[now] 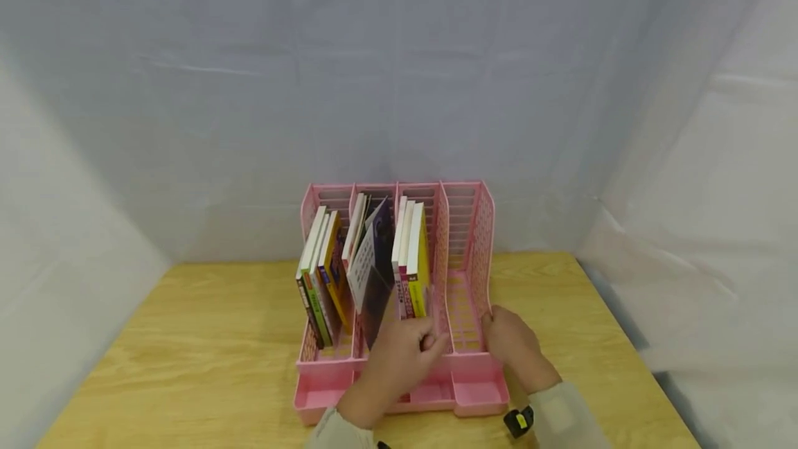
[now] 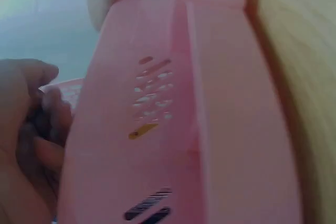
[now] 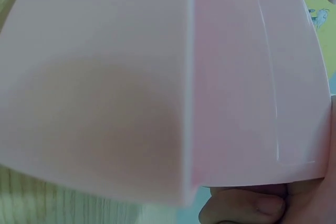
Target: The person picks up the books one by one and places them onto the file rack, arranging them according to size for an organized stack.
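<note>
A pink plastic book rack with upright dividers and small front trays stands on the table. My right hand grips its right side wall near the front, and fingers show below the rack's edge in the right wrist view. My left hand is in front of the third section, before white and yellow books. Its fingers are curled in the left wrist view, with nothing seen between them. Whether it touches the books is hidden. A dark-covered book leans in the second section.
Several thin books lean in the leftmost section. Bare divider walls border the rightmost section. The wooden table extends on both sides, with pale sheeting behind it.
</note>
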